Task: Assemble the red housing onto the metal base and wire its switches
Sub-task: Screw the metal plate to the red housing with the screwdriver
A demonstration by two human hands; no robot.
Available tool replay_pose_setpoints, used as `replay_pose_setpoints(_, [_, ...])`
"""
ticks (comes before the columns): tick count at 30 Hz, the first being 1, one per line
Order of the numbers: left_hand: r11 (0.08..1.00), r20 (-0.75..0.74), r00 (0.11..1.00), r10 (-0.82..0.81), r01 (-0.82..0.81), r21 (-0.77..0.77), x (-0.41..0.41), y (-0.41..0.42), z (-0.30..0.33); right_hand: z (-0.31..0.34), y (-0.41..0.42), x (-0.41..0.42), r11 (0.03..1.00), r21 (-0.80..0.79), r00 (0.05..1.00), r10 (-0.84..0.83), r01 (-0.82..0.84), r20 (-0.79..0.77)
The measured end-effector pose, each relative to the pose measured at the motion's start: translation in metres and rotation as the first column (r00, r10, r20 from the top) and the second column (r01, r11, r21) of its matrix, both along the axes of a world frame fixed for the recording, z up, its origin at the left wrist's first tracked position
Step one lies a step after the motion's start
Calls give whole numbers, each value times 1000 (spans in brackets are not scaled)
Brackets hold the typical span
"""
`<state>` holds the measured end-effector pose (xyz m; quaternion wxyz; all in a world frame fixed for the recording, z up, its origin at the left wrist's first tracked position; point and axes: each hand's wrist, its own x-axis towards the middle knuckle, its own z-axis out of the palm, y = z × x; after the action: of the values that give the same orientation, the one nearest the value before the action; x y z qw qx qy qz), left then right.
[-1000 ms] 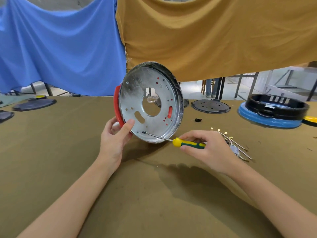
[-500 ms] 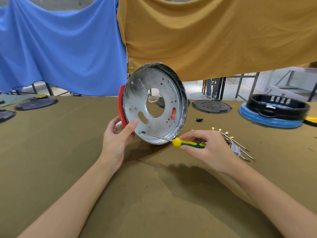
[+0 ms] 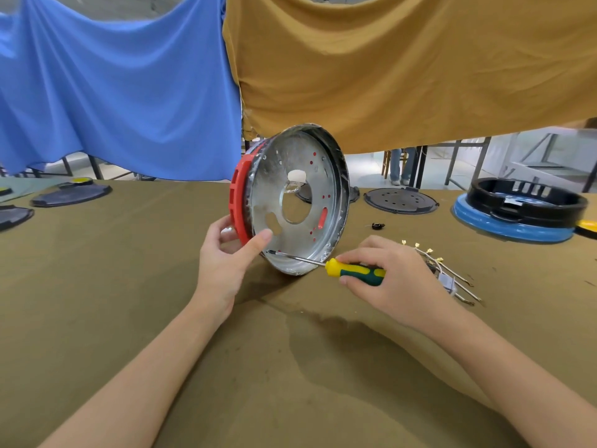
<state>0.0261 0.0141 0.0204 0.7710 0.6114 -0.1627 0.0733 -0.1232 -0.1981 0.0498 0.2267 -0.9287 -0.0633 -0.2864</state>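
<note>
Metal base (image 3: 292, 202) on edge, red housing (image 3: 238, 202) behind

Background's got a blue cloth (image 3: 113, 92) and a tan cloth (image 3: 403, 69) hung up side by side. On the olive table (image 3: 97, 286) there's a black ring (image 3: 526, 197) sitting on a blue disc (image 3: 510, 229) at right, a dark perforated disc (image 3: 400, 200) further back, and more dark discs (image 3: 71, 195) at left.

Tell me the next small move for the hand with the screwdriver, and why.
Probably keep turning the screwdriver in place. Its tip sits low on the metal base, apparently at a screw, which is too small to confirm. The right hand grips the handle, and the left hand holds the base and red housing on edge on the table.
</note>
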Motion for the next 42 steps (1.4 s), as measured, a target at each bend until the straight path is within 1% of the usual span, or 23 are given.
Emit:
replay_pose_setpoints(3, [999, 27, 999, 26, -27, 30, 1, 0, 0, 3, 5, -3, 997, -76, 999, 26, -24, 30])
replay_pose_setpoints(5, [999, 34, 999, 29, -30, 29, 1, 1, 0, 4, 6, -5, 996, -59, 998, 63, -62, 5])
replay_pose_setpoints(7, [999, 51, 998, 32, -34, 38, 1, 2, -1, 6, 5, -5, 997, 0, 997, 82, -82, 2])
replay_pose_setpoints(9, [998, 76, 996, 41, -45, 54, 1, 3, -1, 8, 4, -4, 992, 110, 997, 56, -62, 56])
replay_pose_setpoints(10, [997, 83, 995, 46, -51, 60, 1, 3, -1, 9, 4, -4, 980, 195, 995, 28, -45, 92])
replay_pose_setpoints(12, [996, 74, 996, 56, -61, 67, 1, 3, -1, 9, 6, -3, 911, 411, 988, -21, -43, 150])
replay_pose_setpoints(13, [996, 66, 996, 58, -63, 66, 1, 2, -2, 8, 8, -2, 870, 490, 986, -33, -52, 163])
replay_pose_setpoints(14, [996, 62, 996, 59, -63, 68, 1, 2, -2, 8, 9, -2, 849, 525, 986, -32, -59, 163])
replay_pose_setpoints(15, [995, 59, 996, 60, -64, 70, 2, 2, -2, 7, 10, -2, 853, 517, 988, -16, -66, 152])
replay_pose_setpoints(18, [996, 14, 997, 78, -78, 40, 4, 4, -2, 7, 7, -4, 922, 377, 995, 64, -88, 74])
replay_pose_setpoints(19, [997, -11, 997, 79, -79, 18, 5, 4, -2, 8, 5, -4, 930, 352, 995, 92, -102, 45])
replay_pose_setpoints(21, [997, -61, 996, 61, -64, -46, 6, 5, -1, 10, 3, -5, 929, 354, 994, 110, -109, 17])
replay_pose_setpoints(23, [995, -85, 995, 50, -56, -80, 6, 6, 0, 9, 4, -4, 933, 353, 996, 52, -74, 70])
replay_pose_setpoints(26, [996, -79, 996, 50, -56, -75, 3, 5, 0, 7, 10, -2, 908, 419, 988, -44, -22, 149])
replay_pose_setpoints(28, [997, -63, 997, 48, -51, -50, 1, 3, 0, 6, 12, 0, 914, 404, 977, -114, 31, 182])
replay_pose_setpoints(30, [998, -40, 998, 55, -55, -12, -1, 3, 0, 5, 12, 0, 939, 338, 976, -132, 66, 173])
replay_pose_setpoints(32, [998, -35, 997, 62, -62, 3, 0, 4, 0, 6, 9, -1, 946, 322, 992, -70, 32, 108])
replay_pose_setpoints(34, [997, -61, 996, 61, -63, -41, 1, 4, 1, 6, 3, -2, 932, 363, 999, 13, -26, 39])
replay_pose_setpoints(36, [994, -82, 995, 59, -67, -91, 1, 4, 2, 7, 2, -1, 903, 426, 999, 37, -50, 38])
replay_pose_setpoints(38, [992, -76, 995, 65, -72, -101, 2, 5, 2, 4, 4, 2, 896, 443, 997, -34, -2, 73])
replay_pose_setpoints(40, [994, -60, 996, 69, -74, -83, 1, 4, 1, 1, 8, 5, 909, 413, 990, -105, 58, 93])
replay_pose_setpoints(42, [996, -38, 997, 73, -75, -53, 0, 4, 1, -1, 10, 6, 907, 411, 990, -129, 96, 52])
